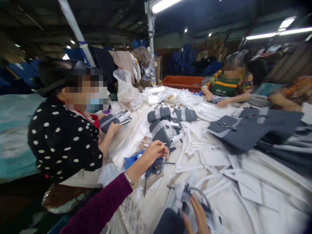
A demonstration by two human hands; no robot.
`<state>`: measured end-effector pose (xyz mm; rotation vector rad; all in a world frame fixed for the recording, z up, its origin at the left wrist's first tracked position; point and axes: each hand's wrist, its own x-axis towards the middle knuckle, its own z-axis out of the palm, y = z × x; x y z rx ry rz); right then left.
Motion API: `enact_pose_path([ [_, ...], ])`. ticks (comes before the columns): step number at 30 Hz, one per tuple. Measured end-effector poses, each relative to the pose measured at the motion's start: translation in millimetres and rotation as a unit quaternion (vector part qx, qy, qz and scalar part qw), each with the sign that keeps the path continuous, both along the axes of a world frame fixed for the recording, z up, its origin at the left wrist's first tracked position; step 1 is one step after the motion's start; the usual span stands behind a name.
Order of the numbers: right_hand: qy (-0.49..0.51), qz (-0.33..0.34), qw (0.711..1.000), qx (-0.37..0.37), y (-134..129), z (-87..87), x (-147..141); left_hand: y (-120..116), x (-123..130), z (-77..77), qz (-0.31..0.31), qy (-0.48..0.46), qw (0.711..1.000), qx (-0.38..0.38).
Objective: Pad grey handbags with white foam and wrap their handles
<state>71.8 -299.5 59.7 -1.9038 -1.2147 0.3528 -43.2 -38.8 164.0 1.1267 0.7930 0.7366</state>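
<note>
1. Head view: the left hand (pixel 154 153) is pinching a small thin item (pixel 166 149) between its fingertips, above tangled dark grey straps (pixel 153 168).
2. The right hand (pixel 196 216) is resting half-open on clear plastic (pixel 185 203), holding nothing clearly.
3. Risk: a slackening pinch could be dropping the item among white fabric strips (pixel 209 182), where it would vanish.

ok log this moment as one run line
left hand: pinches small thin item | right hand: on white bundle with grey cord | near: dark blue straps
</note>
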Motion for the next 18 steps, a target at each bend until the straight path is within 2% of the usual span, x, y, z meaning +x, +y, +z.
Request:
enact_pose_path([
  [2, 0.072, -0.027, 0.996, 0.050, 9.1, 23.8, 18.0, -42.7, 24.9, -5.9, -0.056, -0.021, 0.997, -0.038],
  [4, 0.103, -0.035, 0.991, 0.074, 18.3, 48.7, 36.4, -81.8, 46.1, -10.7, -0.102, -0.032, 0.992, -0.064],
  [7, 0.159, -0.022, 0.986, 0.047, 24.7, 70.6, 56.4, -126.4, 70.6, -15.7, -0.125, -0.041, 0.987, -0.096],
  [10, 0.235, -0.037, 0.971, 0.020, 16.6, 67.6, 64.9, -153.3, 87.1, -20.4, -0.106, -0.040, 0.986, -0.123],
  [14, 0.369, -0.035, 0.928, 0.042, -5.8, 51.2, 69.9, -175.0, 98.7, -29.4, -0.098, -0.030, 0.986, -0.131],
  [18, 0.448, -0.057, 0.890, 0.056, -24.2, 46.1, 73.8, -192.6, 102.8, -41.7, -0.097, -0.021, 0.985, -0.138],
])
